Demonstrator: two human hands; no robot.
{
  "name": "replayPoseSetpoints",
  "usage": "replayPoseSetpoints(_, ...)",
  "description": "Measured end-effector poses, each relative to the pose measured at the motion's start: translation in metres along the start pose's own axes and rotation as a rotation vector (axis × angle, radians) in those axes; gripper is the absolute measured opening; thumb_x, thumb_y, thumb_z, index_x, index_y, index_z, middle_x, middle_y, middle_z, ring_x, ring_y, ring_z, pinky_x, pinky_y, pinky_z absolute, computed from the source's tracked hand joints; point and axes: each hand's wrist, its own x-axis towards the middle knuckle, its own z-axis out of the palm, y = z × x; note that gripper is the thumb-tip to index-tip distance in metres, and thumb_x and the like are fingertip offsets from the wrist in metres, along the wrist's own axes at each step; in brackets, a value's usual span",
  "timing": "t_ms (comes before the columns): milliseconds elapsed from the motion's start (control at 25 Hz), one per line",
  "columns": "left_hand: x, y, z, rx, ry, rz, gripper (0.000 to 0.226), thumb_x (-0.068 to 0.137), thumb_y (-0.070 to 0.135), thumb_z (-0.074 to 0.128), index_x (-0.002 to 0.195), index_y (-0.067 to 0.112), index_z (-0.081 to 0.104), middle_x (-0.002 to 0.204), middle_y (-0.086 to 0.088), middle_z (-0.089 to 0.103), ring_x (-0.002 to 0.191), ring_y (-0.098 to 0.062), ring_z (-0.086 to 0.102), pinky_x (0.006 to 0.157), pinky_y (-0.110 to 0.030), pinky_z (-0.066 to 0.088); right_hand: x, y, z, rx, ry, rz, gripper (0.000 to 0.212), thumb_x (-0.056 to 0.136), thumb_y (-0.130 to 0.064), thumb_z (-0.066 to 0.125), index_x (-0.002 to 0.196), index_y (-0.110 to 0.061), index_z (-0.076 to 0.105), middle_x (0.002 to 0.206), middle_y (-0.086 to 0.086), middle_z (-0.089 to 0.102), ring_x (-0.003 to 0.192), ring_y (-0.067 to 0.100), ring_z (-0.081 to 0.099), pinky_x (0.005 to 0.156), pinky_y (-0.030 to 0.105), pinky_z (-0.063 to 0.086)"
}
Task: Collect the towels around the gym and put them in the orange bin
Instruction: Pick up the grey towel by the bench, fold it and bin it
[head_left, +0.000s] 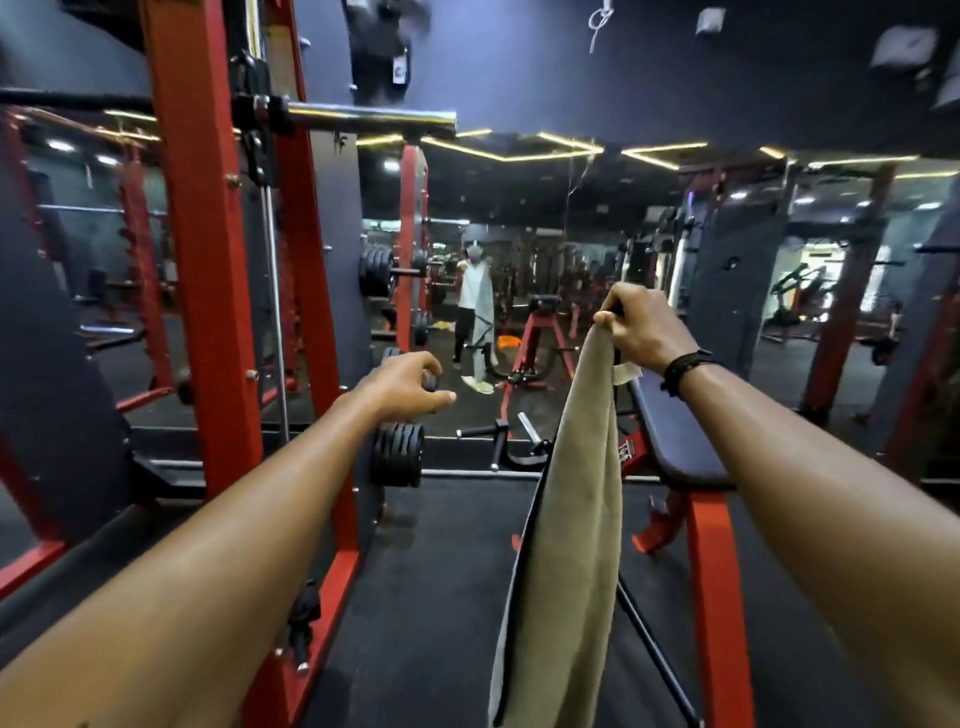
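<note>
Right hand (641, 325) at 2 o'clock pinches a tan towel (563, 525) by its top; soft, light, hanging limp. Left hand (408, 387) loosely curled, holding nothing.

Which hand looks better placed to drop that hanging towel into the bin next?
The right hand: it already pinches the top of the long beige cloth towel, which hangs free. The left hand holds nothing, fingers loosely curled. The bin itself isn't clearly visible.

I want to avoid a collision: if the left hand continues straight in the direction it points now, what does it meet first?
Probably the mirror wall. The left hand is empty, fingers loosely curled, and nothing shows beyond its fingertips; depth is unclear.
</note>
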Motion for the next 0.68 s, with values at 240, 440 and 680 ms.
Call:
replayPoseSetpoints(240, -0.039, 0.025, -0.02, 0.049, -0.051, 0.153, 0.052, 0.078, 0.048, 0.069, 0.12, 0.02, 0.057, 0.12, -0.002, 0.061, 0.107, -0.02, 0.057, 0.094, -0.037, 0.049, -0.084, -0.009, -0.07, -0.141, 0.049, 0.18, 0.009, 0.091, -0.017, 0.059, 0.082, -0.019, 0.056, 0.096, 0.016, 0.066, 0.093, 0.034, 0.062, 0.078, 0.041, 0.052)
replayPoseSetpoints(440, -0.095, 0.08, -0.017, 0.029, -0.13, 0.336, 0.052, 0.08, 0.044, 0.07, 0.122, 0.016, 0.058, 0.114, -0.004, 0.064, 0.105, -0.021, 0.059, 0.094, -0.036, 0.048, -0.19, -0.026, -0.154, -0.214, 0.198, 0.388, 0.009, 0.093, -0.01, 0.052, 0.094, -0.003, 0.058, 0.1, 0.024, 0.064, 0.098, 0.038, 0.059, 0.08, 0.039, 0.045)
replayPoseSetpoints(680, -0.185, 0.179, 0.008, -0.066, -0.254, 0.595, 0.048, 0.081, 0.038, 0.071, 0.12, 0.012, 0.059, 0.113, -0.007, 0.064, 0.108, -0.027, 0.06, 0.093, -0.033, 0.046, -0.343, -0.069, -0.282, -0.338, 0.196, 0.526, 0.009, 0.093, -0.007, 0.053, 0.094, 0.001, 0.057, 0.098, 0.02, 0.066, 0.096, 0.031, 0.059, 0.07, 0.025, 0.033)
